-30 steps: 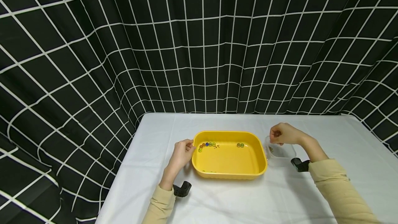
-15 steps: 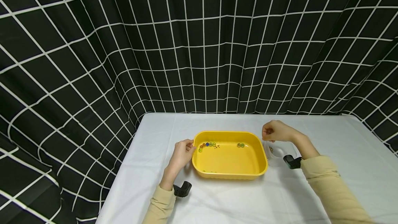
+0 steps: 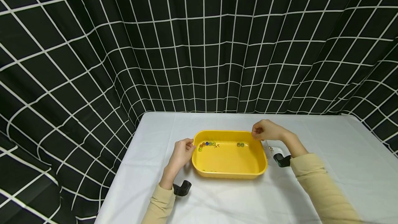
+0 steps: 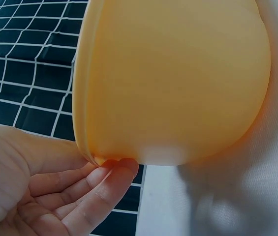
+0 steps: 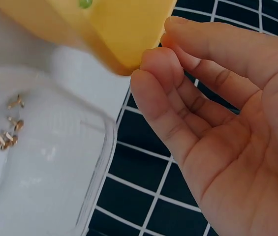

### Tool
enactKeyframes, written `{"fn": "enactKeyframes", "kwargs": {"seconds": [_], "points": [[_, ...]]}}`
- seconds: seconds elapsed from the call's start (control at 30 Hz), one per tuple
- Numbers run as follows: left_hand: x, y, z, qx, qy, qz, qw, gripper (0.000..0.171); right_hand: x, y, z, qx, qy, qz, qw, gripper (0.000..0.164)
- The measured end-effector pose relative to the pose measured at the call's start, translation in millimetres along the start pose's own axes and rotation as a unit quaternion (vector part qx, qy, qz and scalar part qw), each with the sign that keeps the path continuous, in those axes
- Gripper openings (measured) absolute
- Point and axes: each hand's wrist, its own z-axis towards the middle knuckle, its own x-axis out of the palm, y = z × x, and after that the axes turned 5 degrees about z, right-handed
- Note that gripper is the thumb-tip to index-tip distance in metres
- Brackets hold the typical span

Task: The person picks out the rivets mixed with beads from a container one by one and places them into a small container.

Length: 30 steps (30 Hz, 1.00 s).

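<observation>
My left hand (image 3: 181,153) pinches the left rim of a yellow tray (image 3: 230,161), thumb against fingers, as the left wrist view also shows. My right hand (image 3: 268,130) is over the tray's far right corner, its thumb and fingertips drawn together right at the rim. I cannot tell whether something small is between those fingertips. A clear plastic container (image 5: 55,162) stands to the tray's right, partly hidden under the right wrist. Several small gold split pins (image 5: 3,140) lie in it. Inside the tray, a blue marble (image 3: 207,143) and other coloured marbles line the far left corner.
Two greenish marbles (image 3: 240,145) sit near the tray's far wall, and small gold pieces (image 3: 216,146) lie by the marble row. A white cloth covers the table (image 3: 174,123). Behind it hangs a black curtain (image 3: 217,54) with a white grid.
My right hand has moved left from over the clear container to the tray's far right corner, its fingertips still together. The left hand has stayed on the left rim.
</observation>
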Motion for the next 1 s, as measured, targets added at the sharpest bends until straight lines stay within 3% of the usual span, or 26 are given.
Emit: {"fn": "enactKeyframes", "kwargs": {"seconds": [0.6,1.0], "points": [[0.0,1.5,0.5,0.002,0.001,-0.001,1.0,0.026,22.9,8.1,25.2,-0.104,0.002,-0.036,0.994,0.013],[-0.1,1.7,0.7,-0.003,0.002,0.004,1.0,0.026,45.8,22.8,43.5,-0.093,0.022,-0.037,0.995,0.007]]}}
